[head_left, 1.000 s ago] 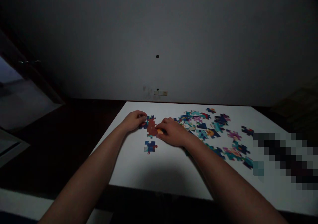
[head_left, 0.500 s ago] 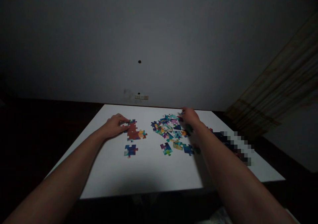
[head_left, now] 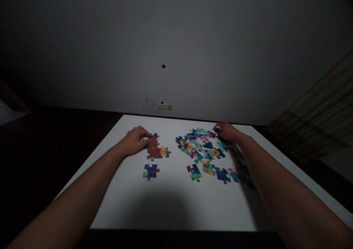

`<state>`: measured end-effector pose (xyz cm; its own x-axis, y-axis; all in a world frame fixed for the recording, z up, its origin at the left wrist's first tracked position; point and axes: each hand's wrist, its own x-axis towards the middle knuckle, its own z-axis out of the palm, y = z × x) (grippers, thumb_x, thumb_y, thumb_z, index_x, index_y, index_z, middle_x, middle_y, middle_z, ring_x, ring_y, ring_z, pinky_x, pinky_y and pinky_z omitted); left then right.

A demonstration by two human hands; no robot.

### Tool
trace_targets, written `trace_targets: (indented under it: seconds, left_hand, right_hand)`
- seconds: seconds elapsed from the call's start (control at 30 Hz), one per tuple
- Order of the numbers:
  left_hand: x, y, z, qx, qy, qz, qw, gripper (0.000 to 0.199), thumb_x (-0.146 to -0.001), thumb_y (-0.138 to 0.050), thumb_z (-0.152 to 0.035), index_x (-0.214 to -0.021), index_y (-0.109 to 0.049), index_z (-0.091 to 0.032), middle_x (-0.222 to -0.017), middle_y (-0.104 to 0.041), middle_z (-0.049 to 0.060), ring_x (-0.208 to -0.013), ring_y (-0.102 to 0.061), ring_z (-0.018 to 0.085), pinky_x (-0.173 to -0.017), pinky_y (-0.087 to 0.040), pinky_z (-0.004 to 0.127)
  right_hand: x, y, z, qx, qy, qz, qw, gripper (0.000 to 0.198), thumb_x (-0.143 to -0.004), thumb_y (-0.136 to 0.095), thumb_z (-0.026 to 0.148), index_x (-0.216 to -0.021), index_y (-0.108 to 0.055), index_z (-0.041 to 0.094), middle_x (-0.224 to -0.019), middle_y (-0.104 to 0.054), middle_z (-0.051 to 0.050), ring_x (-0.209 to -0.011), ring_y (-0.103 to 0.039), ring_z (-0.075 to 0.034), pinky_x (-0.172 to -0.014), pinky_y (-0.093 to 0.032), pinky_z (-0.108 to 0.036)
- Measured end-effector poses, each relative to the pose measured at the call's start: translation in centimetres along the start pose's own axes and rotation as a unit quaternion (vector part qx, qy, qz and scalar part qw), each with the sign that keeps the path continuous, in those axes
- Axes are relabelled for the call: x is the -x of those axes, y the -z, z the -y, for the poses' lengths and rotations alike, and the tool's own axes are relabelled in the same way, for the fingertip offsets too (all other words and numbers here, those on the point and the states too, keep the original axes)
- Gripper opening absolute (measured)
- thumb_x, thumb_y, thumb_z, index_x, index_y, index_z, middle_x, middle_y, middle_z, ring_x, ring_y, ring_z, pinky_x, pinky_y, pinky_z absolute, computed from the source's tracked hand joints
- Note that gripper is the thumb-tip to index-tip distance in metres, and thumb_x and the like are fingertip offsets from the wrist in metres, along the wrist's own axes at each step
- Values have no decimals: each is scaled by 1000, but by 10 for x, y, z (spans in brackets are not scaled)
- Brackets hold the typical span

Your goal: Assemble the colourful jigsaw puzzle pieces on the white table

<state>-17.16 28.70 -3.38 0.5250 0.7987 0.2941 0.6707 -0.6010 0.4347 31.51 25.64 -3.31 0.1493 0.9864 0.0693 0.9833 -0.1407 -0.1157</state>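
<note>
- We see the right hand point(head_left: 228, 132) now at the far edge of the loose, multicoloured heap of cardboard puzzle pieces point(head_left: 209, 154); a second ago it was pressing at the joined section.
- Its fingers sit against a small dark blue puzzle piece point(head_left: 214, 129). We cannot tell whether they are clamped on it or only touching, as they are small and dim here.
- The left hand point(head_left: 134, 141) has stayed at the left edge of the brown, partly joined puzzle section point(head_left: 153, 148). Its thumb and forefinger rest there, but we cannot tell whether they pinch the cardboard or just steady it.
- With the right hand gone from there, we can see the orange-yellow puzzle piece point(head_left: 165, 152) on the section's right side. It looks joined to the brown, though the seam is too dark for us to be sure.
- For the work in hand, we judge that the section is being kept in place while the right hand is among the loose pieces.
- The single blue, knobbed puzzle piece point(head_left: 151, 171) lies apart on the near side of the section, just as before, with neither hand on it.
- Everything lies on the white rectangular bench point(head_left: 220, 212), the section left of the heap with a bare strip between.
</note>
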Motion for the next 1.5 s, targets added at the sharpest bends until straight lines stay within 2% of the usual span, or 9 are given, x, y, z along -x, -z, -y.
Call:
trace_targets:
  seconds: [0.27,0.37,0.47,0.57,0.67,0.77,1.03,1.3,1.5]
  left_hand:
    - [3,1,-3,1,4,-6,1000,27,-79,-58,-40,-96,-69,-22,-101,-61,7,-93,-56,23,-81,-42,36]
    - [5,2,-6,-1,-6,-13,1000,24,-78,-60,-37,-94,-69,-22,-98,-62,7,-90,-56,23,-80,-42,36]
    - [4,1,-13,25,-26,-23,999,20,-78,-61,-33,-92,-70,-22,-95,-62,6,-89,-56,21,-82,-42,36]
    - [4,0,-26,67,-50,-31,996,15,-76,-62,-28,-88,-70,-22,-94,-62,5,-91,-56,21,-86,-41,36]
    - [6,1,-42,114,-78,-23,990,12,-78,-61,-28,-84,-68,-20,-90,-62,4,-90,-55,20,-86,-41,35]
    - [10,1,-53,170,-97,-3,981,16,-81,-58,-30,-89,-65,-18,-86,-60,3,-84,-54,18,-78,-42,31]
    - [13,-3,-61,254,-50,60,964,28,-86,-53,-40,-81,-63,-15,-72,-56,1,-66,-50,13,-61,-37,26]
    - [11,-5,-62,235,-33,55,970,33,-87,-50,-40,-66,-57,-15,-64,-52,-1,-62,-46,11,-57,-34,23]
    - [11,-8,-59,229,-36,49,972,34,-87,-49,-42,-72,-59,-14,-64,-53,-1,-61,-46,11,-56,-34,22]
  right_hand:
    - [5,10,3,4,17,-7,1000,49,-72,-67,23,-120,-61,15,-103,-69,-13,-94,-63,-25,-86,-45,-34]
    - [14,27,18,-69,26,-56,996,31,-75,-63,26,-105,-69,17,-93,-70,-11,-81,-65,-23,-76,-46,-33]
    - [34,45,62,-220,46,-119,967,24,-79,-62,37,-89,-70,18,-86,-70,-9,-76,-64,-21,-69,-47,-31]
    - [61,49,131,-417,87,-126,896,30,-77,-65,46,-88,-66,18,-83,-70,-8,-71,-64,-19,-62,-48,-28]
    - [84,34,197,-508,132,-21,851,28,-78,-65,45,-88,-64,19,-76,-70,-5,-64,-64,-17,-56,-47,-26]
    - [94,11,232,-539,145,18,829,24,-81,-62,42,-85,-64,18,-70,-68,-5,-60,-63,-16,-55,-46,-25]
    - [93,-7,225,-528,132,-24,839,22,-84,-57,39,-85,-64,18,-72,-68,-4,-59,-63,-16,-56,-45,-26]
    - [92,-14,222,-529,153,1,834,33,-93,-43,42,-80,-63,19,-63,-64,-2,-59,-62,-15,-66,-47,-29]
    - [98,-15,225,-518,166,15,839,21,-87,-54,39,-80,-57,19,-66,-62,0,-58,-59,-14,-55,-42,-25]
